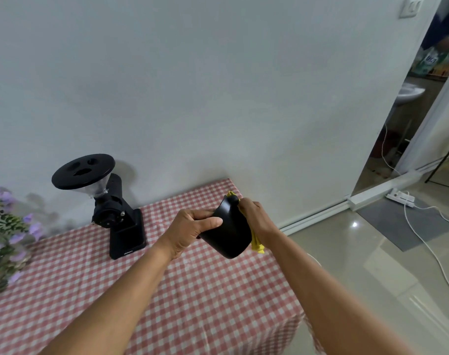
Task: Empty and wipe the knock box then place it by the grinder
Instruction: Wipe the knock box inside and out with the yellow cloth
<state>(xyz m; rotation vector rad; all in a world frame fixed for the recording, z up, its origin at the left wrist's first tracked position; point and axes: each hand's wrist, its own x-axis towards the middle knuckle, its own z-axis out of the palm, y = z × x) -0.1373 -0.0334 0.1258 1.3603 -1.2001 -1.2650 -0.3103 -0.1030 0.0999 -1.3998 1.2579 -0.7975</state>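
The black knock box (230, 233) hangs tilted above the right part of the table, its mouth turned away to the right. My left hand (192, 226) grips its left side, thumb across the wall. My right hand (254, 215) presses a yellow cloth (257, 245) against the box's far side; cloth tips show above the rim and below my wrist. The black grinder (115, 208) with its round hopper lid stands upright at the back left of the table, apart from the box.
The table wears a red-and-white checked cloth (167, 303) and ends at the right near my forearm. Purple flowers (5, 234) stand at the left edge. A white cable and power strip (401, 197) lie on the tiled floor by an open doorway.
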